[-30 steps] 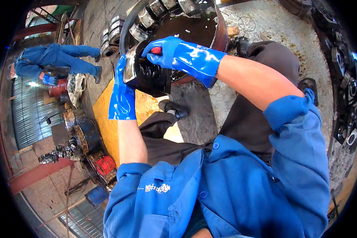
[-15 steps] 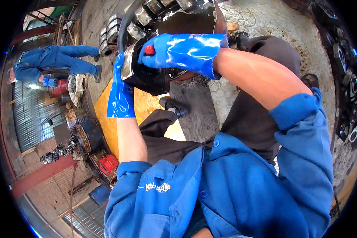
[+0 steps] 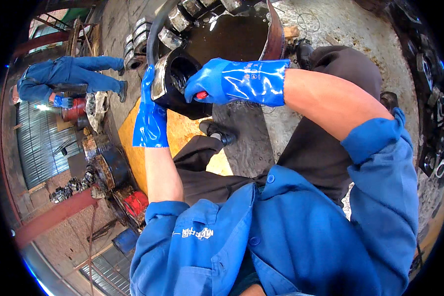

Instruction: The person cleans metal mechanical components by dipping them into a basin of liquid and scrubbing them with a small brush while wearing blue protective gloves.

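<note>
A thick black metal ring (image 3: 188,106) with a wide round bore and a bare, pale patch on its left side is in front of me, tilted so its opening partly faces me. My left hand (image 3: 149,108), in a blue rubber glove, grips its left side, fingers pointing up along the pale patch. In a matching glove, my right hand (image 3: 207,83) is closed at the right edge of the bore. A red-handled tool (image 3: 201,94) shows in its fist; the working end is hidden.
Beyond the ring stands a round tub (image 3: 276,37) of dark liquid, with several metal rings (image 3: 179,18) along its far left side. More ring parts (image 3: 142,37) are stacked on the floor at left. A co-worker (image 3: 66,71) in blue bends over a red drum (image 3: 75,109). Dark metal parts (image 3: 431,108) line the right.
My right hand has drawn back right and slightly down with the red-handled tool, uncovering more of the bore. The left hand and the ring stay nearly where they were.
</note>
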Action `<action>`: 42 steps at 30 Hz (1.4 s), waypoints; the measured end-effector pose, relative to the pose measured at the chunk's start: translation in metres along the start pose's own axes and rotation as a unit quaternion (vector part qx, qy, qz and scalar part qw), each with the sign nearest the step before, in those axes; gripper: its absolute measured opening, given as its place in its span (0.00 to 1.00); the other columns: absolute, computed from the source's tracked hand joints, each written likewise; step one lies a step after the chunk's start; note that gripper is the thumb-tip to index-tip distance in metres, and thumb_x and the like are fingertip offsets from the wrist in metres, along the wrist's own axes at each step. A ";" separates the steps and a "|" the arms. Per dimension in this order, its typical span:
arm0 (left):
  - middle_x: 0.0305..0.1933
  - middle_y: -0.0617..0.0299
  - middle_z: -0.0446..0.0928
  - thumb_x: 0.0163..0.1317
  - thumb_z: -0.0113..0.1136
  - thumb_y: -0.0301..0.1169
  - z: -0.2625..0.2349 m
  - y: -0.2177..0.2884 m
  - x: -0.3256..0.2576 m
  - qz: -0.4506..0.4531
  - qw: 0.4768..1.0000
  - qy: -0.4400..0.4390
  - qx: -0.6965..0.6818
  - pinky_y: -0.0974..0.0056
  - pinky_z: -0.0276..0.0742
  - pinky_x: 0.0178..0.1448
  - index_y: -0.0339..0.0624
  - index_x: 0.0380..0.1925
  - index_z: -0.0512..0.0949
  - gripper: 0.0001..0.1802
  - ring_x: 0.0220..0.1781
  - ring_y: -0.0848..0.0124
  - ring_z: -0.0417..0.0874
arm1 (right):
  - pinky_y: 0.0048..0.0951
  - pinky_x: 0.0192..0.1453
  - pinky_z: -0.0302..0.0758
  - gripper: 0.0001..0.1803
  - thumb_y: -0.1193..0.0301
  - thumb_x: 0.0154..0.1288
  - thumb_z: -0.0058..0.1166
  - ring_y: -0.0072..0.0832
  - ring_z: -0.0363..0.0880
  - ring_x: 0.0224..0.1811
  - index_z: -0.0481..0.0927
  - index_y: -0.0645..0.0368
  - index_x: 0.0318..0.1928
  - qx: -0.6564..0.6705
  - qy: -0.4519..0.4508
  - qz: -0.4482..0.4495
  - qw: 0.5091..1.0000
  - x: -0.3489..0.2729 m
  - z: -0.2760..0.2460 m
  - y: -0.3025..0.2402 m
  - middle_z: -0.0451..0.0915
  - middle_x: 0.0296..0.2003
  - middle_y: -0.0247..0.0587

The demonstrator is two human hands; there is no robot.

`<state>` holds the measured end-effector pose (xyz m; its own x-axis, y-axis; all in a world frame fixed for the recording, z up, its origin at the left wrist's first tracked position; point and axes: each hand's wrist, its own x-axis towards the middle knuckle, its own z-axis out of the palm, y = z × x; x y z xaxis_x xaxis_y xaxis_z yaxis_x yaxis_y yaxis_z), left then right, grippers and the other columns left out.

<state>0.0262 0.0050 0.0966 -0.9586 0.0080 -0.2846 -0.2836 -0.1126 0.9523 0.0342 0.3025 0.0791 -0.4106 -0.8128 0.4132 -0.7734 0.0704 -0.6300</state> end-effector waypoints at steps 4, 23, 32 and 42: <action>0.64 0.46 0.80 0.78 0.49 0.49 -0.005 0.001 -0.001 -0.006 1.000 -0.015 -0.026 0.50 0.76 0.72 0.33 0.69 0.71 0.33 0.62 0.53 0.83 | 0.45 0.56 0.83 0.16 0.67 0.68 0.60 0.39 0.85 0.56 0.85 0.41 0.56 -0.066 -0.061 -0.003 0.996 0.005 0.002 0.005 0.84 0.57 0.32; 0.61 0.49 0.81 0.79 0.47 0.51 -0.008 -0.001 0.004 -0.011 1.000 -0.008 -0.022 0.53 0.77 0.68 0.37 0.69 0.72 0.32 0.59 0.58 0.83 | 0.44 0.56 0.83 0.18 0.71 0.64 0.62 0.43 0.86 0.52 0.87 0.39 0.54 0.042 0.003 0.060 0.997 0.005 -0.004 -0.001 0.87 0.52 0.36; 0.66 0.46 0.79 0.78 0.49 0.50 0.001 0.002 0.000 -0.031 0.999 0.007 -0.032 0.50 0.79 0.69 0.35 0.70 0.71 0.33 0.62 0.53 0.83 | 0.38 0.47 0.79 0.18 0.64 0.53 0.66 0.32 0.86 0.52 0.85 0.45 0.47 -0.333 0.058 -0.116 0.934 0.009 0.029 0.020 0.85 0.52 0.34; 0.64 0.48 0.80 0.79 0.47 0.48 -0.010 -0.002 0.010 0.062 0.987 -0.006 0.147 0.53 0.77 0.69 0.35 0.69 0.71 0.31 0.62 0.56 0.83 | 0.40 0.48 0.83 0.16 0.67 0.59 0.65 0.34 0.86 0.53 0.86 0.44 0.50 -0.096 0.005 0.051 0.994 0.009 0.001 0.002 0.86 0.52 0.33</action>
<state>0.0176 -0.0042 0.0905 -0.9862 0.0242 -0.1636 -0.1567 0.1805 0.9710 0.0295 0.2945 0.0813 -0.4960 -0.7902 0.3599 -0.8046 0.2623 -0.5328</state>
